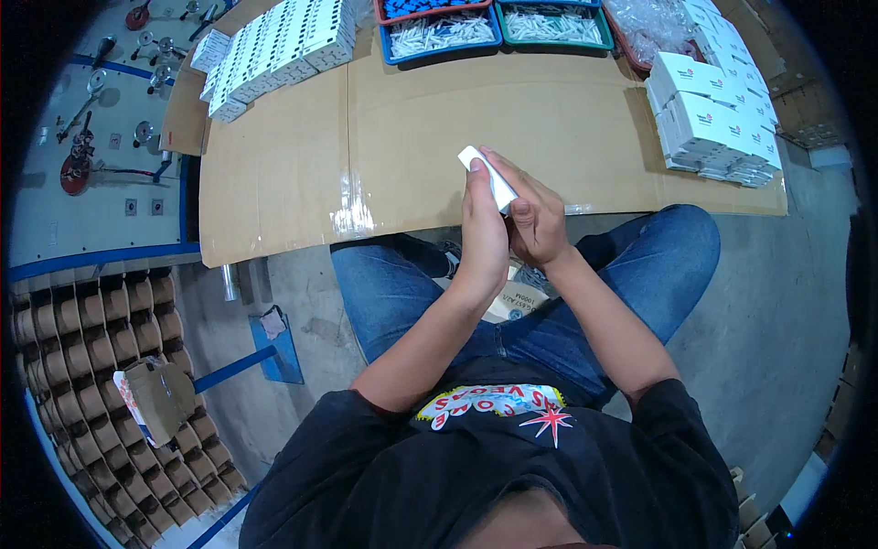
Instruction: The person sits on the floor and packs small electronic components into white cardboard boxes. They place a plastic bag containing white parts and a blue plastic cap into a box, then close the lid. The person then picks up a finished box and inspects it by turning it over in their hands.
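Note:
Over the near edge of the cardboard-covered table (412, 128), both hands grip one small white box (499, 189). My left hand (483, 215) is closed along the box's left side, its thumb lying near the top end. From the right, my right hand (540, 215) wraps round the same box with bent fingers. The box tilts, its upper end pointing away and to the left. My palms and fingers hide its lower part.
White boxes stand in rows (279, 55) at the back left and in stacks (718, 123) at the right. A blue tray (443, 58) and a green tray (558, 44) hold white pieces at the back. A cardboard divider grid (69, 343) lies at lower left.

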{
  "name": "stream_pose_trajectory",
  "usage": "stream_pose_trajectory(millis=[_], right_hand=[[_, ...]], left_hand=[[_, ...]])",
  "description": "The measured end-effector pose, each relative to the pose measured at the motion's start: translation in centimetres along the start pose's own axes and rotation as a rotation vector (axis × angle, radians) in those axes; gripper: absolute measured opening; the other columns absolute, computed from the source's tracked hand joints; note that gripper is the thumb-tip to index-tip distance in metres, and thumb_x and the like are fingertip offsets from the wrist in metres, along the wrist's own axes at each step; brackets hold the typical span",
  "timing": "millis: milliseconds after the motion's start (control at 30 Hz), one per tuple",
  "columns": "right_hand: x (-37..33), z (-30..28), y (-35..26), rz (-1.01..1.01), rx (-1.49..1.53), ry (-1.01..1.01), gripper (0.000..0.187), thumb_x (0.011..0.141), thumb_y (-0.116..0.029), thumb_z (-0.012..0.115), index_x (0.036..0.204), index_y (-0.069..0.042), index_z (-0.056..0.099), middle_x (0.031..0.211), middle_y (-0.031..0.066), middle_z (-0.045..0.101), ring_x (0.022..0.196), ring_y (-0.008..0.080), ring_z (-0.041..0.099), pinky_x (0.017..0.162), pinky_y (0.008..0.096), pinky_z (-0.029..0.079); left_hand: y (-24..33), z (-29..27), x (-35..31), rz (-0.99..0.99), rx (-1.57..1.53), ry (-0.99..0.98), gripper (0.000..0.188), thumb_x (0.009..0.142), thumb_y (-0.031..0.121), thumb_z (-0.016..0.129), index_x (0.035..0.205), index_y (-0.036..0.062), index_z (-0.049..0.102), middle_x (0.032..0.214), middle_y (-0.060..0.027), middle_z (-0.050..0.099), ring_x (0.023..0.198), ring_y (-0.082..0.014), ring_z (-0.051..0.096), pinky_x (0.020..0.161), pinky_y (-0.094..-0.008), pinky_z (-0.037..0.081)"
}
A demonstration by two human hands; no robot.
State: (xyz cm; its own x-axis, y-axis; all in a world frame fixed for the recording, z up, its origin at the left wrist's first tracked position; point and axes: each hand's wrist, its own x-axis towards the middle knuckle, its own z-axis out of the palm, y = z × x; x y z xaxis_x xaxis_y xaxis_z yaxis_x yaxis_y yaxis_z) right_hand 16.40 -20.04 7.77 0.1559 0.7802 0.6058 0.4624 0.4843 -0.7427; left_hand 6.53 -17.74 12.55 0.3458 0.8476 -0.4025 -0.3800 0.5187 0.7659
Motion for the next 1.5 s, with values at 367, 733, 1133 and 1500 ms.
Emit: stream_pose_trajectory(millis=[367, 733, 1133, 1500], right_hand=[[1.1, -1.4, -0.8, 0.163, 0.120, -0.105, 0.061, 0.103, -0.042, 0.057, 0.146, 0.002, 0.055, 0.145, 0.0243, 0.058, 0.133, 0.0380, 0.057, 0.111, 0.0441, 0.045], [1.6, -2.5, -0.4, 0.066, 0.031, -0.107, 0.067, 0.095, -0.044, 0.069, 0.145, -0.001, 0.056, 0.141, 0.0229, 0.056, 0.128, 0.0399, 0.058, 0.106, 0.0446, 0.049], [1.2, -1.6, -0.1, -0.068, -0.108, -0.031, 0.064, 0.104, -0.039, 0.060, 0.144, 0.009, 0.052, 0.142, 0.0304, 0.058, 0.133, 0.0450, 0.057, 0.112, 0.0467, 0.046], [0.8, -1.1, 0.3, -0.033, -0.027, 0.019, 0.061, 0.108, -0.042, 0.052, 0.141, 0.010, 0.055, 0.139, 0.0307, 0.061, 0.129, 0.0460, 0.061, 0.108, 0.0461, 0.050]], left_hand=[[1.8, -0.6, 0.4, -0.142, 0.044, -0.053, 0.056, 0.105, 0.065, 0.041, 0.129, 0.0164, 0.055, 0.108, 0.0008, 0.062, 0.095, -0.0109, 0.061, 0.078, -0.0298, 0.048], [1.9, -0.7, 0.2, -0.189, -0.009, -0.159, 0.061, 0.106, 0.062, 0.044, 0.139, 0.0108, 0.050, 0.122, -0.0058, 0.062, 0.114, -0.0176, 0.062, 0.096, -0.0363, 0.052], [1.6, 0.2, -0.3, -0.161, -0.049, -0.111, 0.055, 0.110, 0.055, 0.045, 0.142, 0.0110, 0.049, 0.126, -0.0053, 0.061, 0.117, -0.0161, 0.061, 0.101, -0.0353, 0.051], [0.7, 0.1, -0.1, -0.117, -0.039, -0.102, 0.053, 0.108, 0.056, 0.048, 0.139, 0.0126, 0.050, 0.119, -0.0022, 0.059, 0.111, -0.0136, 0.059, 0.097, -0.0323, 0.050]])
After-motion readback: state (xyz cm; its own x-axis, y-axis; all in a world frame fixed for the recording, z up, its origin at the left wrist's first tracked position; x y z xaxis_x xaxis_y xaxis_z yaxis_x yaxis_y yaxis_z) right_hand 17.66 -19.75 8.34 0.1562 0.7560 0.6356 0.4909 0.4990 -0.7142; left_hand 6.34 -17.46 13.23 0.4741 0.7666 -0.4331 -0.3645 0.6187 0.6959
